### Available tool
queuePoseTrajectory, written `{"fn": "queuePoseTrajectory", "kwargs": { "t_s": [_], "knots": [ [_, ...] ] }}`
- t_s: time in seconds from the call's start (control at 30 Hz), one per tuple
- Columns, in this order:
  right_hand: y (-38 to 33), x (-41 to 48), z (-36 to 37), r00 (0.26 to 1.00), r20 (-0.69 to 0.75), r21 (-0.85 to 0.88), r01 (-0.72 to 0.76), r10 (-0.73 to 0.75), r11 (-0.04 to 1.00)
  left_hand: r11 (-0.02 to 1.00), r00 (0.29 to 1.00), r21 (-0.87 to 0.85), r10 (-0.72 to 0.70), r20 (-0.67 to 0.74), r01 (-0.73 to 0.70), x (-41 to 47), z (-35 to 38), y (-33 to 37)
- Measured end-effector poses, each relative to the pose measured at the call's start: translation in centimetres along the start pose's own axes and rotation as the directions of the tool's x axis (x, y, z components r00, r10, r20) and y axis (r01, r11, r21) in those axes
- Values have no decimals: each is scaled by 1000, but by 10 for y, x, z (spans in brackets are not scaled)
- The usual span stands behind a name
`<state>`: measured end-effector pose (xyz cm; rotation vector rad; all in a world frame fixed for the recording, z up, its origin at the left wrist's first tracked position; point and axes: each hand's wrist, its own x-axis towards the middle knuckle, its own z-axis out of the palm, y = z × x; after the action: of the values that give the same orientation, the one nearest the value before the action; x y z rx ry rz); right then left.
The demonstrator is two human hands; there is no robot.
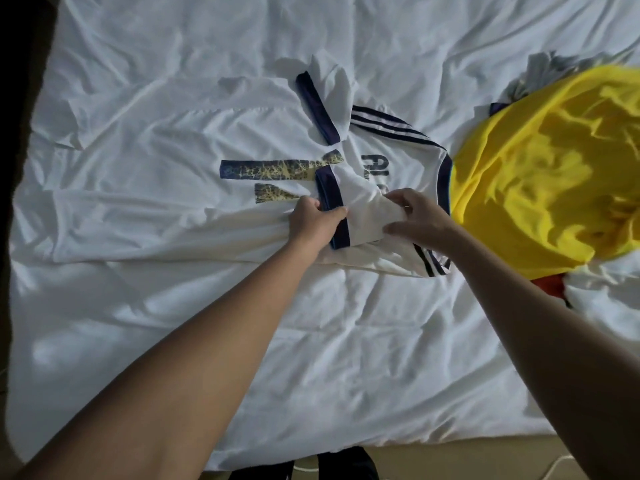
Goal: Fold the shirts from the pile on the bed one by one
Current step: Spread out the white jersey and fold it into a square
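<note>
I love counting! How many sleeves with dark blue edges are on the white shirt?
2. The far sleeve lies folded onto the white shirt; the near sleeve is held by the left hand and right hand. The pile may hide others.

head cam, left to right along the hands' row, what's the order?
left hand → right hand → yellow shirt. The white shirt lies under both hands and spans most of the row, so it is left out.

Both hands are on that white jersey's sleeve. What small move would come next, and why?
Probably press the near sleeve flat onto the white jersey and let go. The left hand pinches its navy cuff, the right hand holds its cloth, and it already lies turned in over the print; the far sleeve seems folded in too.
</note>
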<state>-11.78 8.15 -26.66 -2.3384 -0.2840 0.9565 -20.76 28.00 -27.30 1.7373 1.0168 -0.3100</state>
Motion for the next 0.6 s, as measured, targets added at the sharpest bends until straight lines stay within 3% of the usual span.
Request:
{"fn": "queuePoseTrajectory", "kwargs": {
  "t_s": [0.1, 0.2, 0.3, 0.4, 0.6],
  "knots": [
    [10, -3, 5, 989, -102, -167, 89, -107, 982, 956, 991, -281, -45, 128, 80, -2, 2, 8],
    [13, -11, 10, 938, -280, -174, 161, -206, 971, 853, 979, -512, 12, 205, 97, -7, -21, 10],
    [23, -18, 17, 900, -313, -252, 230, -304, 940, 931, 998, -364, 12, 57, 10, -7, -48, -12],
    [33, -21, 27, 859, -289, -368, 308, -423, 877, 990, 998, -130, -60, -36, 55, -4, -60, -44],
    [35, -32, 38, 827, -305, -361, 359, -473, 861, 989, 999, -135, -53, -8, 52, -13, -52, -58]
  ]
}}
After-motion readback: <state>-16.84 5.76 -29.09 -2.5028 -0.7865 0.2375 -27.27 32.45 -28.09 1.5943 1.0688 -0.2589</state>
